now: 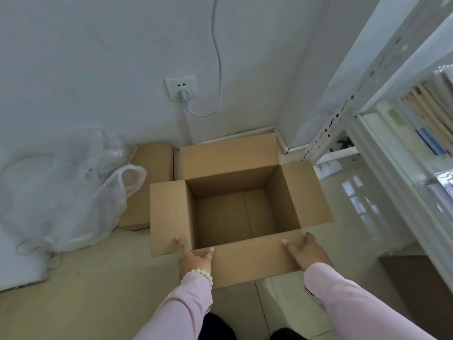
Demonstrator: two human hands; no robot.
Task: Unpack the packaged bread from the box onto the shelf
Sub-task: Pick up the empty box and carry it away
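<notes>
An open brown cardboard box (289, 192) stands on the floor with all its flaps spread out. Its inside shows only bare cardboard; no bread is visible in it. My left hand (193, 258) lies with straight fingers on the near left corner, where the left flap meets the near flap. My right hand (306, 251) rests flat on the right end of the near flap. A white metal shelf (367, 99) rises at the right, with packaged goods (426, 119) on its boards.
A second, closed cardboard box (149, 173) lies behind the open one on the left. A clear plastic bag (68, 187) sits against the wall at left. A wall socket (181, 88) with a plugged white cable is behind the box. A dark box (421, 285) sits low right.
</notes>
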